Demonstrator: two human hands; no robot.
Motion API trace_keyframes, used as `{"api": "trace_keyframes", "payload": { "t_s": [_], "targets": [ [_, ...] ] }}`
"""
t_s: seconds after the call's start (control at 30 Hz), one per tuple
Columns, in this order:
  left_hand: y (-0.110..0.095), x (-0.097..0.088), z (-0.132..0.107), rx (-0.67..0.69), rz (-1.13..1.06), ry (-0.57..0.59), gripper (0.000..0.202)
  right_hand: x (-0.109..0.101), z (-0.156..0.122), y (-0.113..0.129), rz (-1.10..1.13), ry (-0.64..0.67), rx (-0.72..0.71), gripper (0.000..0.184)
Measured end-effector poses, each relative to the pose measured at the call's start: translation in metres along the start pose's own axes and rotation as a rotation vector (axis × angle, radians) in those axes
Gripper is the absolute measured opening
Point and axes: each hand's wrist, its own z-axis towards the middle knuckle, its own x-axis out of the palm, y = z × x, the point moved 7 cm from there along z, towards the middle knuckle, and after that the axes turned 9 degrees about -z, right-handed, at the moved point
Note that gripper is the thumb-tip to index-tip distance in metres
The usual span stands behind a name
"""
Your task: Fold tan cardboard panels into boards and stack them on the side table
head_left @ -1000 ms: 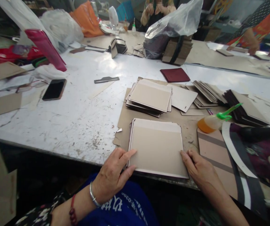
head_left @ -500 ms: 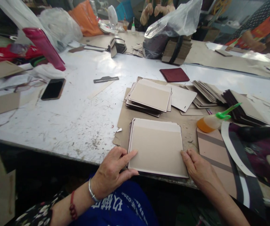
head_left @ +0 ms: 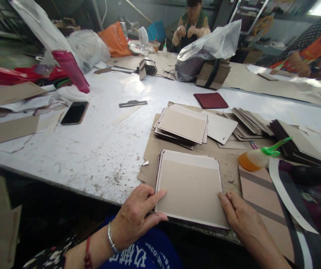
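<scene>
A stack of beige cardboard panels point(head_left: 191, 188) lies at the near edge of the white table point(head_left: 99, 149), on a brown cardboard sheet point(head_left: 152, 144). My left hand point(head_left: 136, 215) grips the stack's left near corner, thumb underneath and fingers on the edge. On the right side, my right hand point(head_left: 240, 218) rests against the stack's near corner with its fingers pressed to the edge. A second stack of similar panels point(head_left: 183, 125) sits just behind.
An orange glue bottle with a green nozzle point(head_left: 257, 157) lies right of the stack. Fanned dark-edged panels point(head_left: 295, 140), a maroon cover point(head_left: 211, 100), a phone point(head_left: 74, 113), a pink bottle point(head_left: 71, 71) and plastic bags surround. Two other people work at the far side.
The view has tilted up slightly, so everything sits lower in the picture. Both hands keep their hold on the near stack; my left thumb has closed a little tighter under it.
</scene>
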Motion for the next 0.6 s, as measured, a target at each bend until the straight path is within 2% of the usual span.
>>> {"api": "trace_keyframes", "payload": {
  "t_s": [0.17,0.43,0.6],
  "targets": [
    [0.001,-0.001,0.0,0.007,0.001,-0.02,0.041,-0.006,-0.002,0.006,-0.03,-0.035,0.003,0.03],
    [0.0,-0.002,0.001,0.047,0.086,-0.001,0.042,-0.015,-0.006,0.019,-0.146,-0.006,0.017,0.025],
    [-0.01,-0.002,0.008,0.149,0.145,0.051,0.041,-0.014,-0.007,0.02,-0.174,0.025,0.012,0.023]
  ]
}}
